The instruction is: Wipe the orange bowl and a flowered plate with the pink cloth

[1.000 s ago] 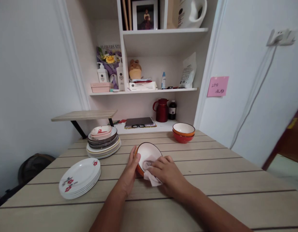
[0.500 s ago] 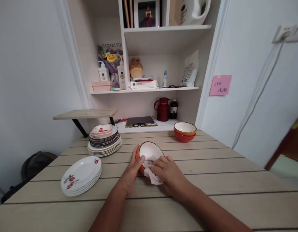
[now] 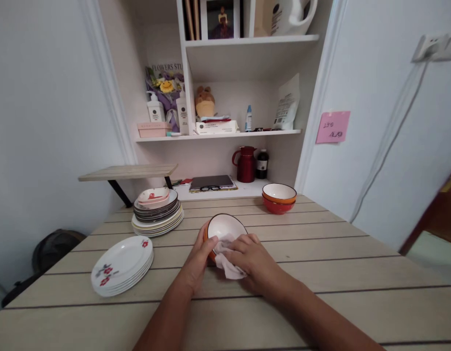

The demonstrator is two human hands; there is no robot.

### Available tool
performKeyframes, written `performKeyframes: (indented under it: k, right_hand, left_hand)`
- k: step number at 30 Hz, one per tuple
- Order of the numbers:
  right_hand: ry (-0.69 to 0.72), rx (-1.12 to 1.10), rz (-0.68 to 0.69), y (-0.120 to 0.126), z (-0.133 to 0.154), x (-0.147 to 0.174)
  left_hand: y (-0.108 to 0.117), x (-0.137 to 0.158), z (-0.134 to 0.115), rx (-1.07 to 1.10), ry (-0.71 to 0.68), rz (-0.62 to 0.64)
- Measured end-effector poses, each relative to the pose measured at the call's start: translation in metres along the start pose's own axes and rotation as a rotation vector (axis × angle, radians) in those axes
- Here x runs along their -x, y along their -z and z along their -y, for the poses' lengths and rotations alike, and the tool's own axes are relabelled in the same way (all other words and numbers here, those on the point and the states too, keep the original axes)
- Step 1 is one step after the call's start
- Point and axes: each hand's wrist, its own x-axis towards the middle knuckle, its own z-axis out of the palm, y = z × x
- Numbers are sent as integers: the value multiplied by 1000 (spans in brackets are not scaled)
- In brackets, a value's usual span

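An orange bowl [image 3: 225, 227] with a white inside and dark rim is tilted towards me over the middle of the table. My left hand [image 3: 198, 256] grips its left side, thumb over the rim. In my right hand [image 3: 252, 258] is a crumpled white cloth or tissue [image 3: 228, 265], pressed against the inside of the bowl near the front rim. Part of the cloth hangs over that rim. My right fingers hide the bowl's right side.
Two stacked bowls [image 3: 279, 199], orange above red, stand at the back right. Flowered white plates [image 3: 123, 263] lie stacked at the left, before a taller pile of plates and dishes [image 3: 157, 213]. A red jug [image 3: 246, 165] and a laptop [image 3: 212, 182] sit behind the table.
My right hand and the cloth have shifted very slightly against the bowl. The bowl stays in my left hand, and the whole view has moved a little.
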Motion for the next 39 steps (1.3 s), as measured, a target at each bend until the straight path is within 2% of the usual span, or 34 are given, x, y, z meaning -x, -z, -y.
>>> performKeyframes:
  k: [5, 10, 18, 21, 26, 33, 39]
  right_hand:
    - [-4, -35, 19, 6, -3, 1]
    - [-14, 62, -4, 10, -10, 5]
    - [48, 103, -66, 5, -6, 2]
    - [20, 120, -27, 3, -1, 0]
    - [-66, 156, 16, 1, 4, -2]
    - [55, 206, -75, -4, 1, -2]
    - [15, 103, -59, 0, -1, -1]
  left_hand:
    - [0, 3, -5, -44, 22, 14]
    - [6, 2, -10, -82, 21, 37]
    - [11, -7, -3, 105, 153, 52]
    - [5, -7, -1, 156, 121, 64]
    - [-7, 1, 2, 122, 78, 81]
    - [-16, 5, -2, 195, 55, 46]
    - [-12, 3, -1, 166, 70, -8]
